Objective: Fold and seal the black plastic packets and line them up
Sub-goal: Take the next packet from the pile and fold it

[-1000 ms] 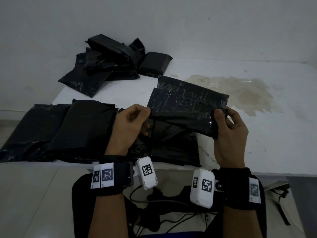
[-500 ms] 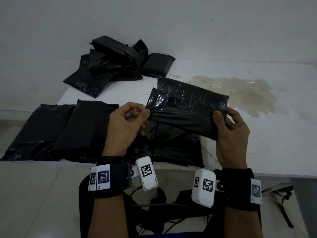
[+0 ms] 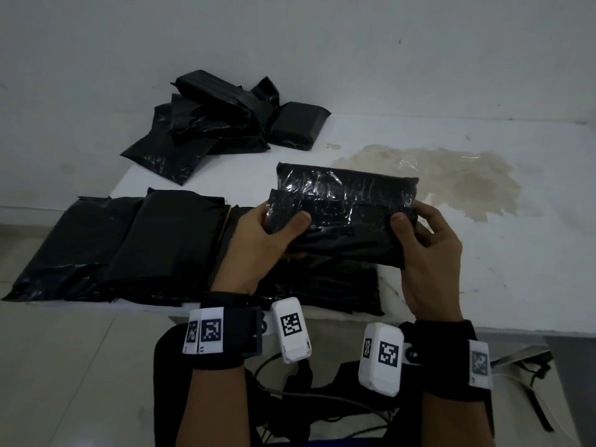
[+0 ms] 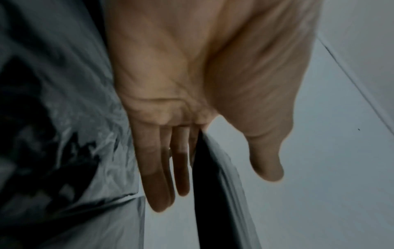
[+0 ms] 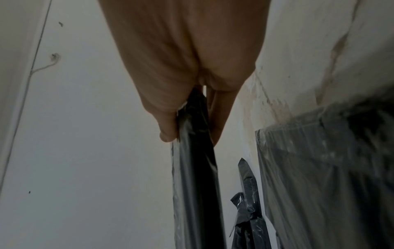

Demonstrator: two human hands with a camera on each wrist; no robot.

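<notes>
Both hands, left hand (image 3: 258, 243) and right hand (image 3: 429, 253), have fingers clamped on a packet (image 3: 345, 214) above the desk (image 3: 483, 253).

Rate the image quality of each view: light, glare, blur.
Head view: dim, sharp, glare on the held packet. Left wrist view: soft blur over the left hand, grey sheen on plastic. Right wrist view: right hand blurred, the wall brighter.
</notes>
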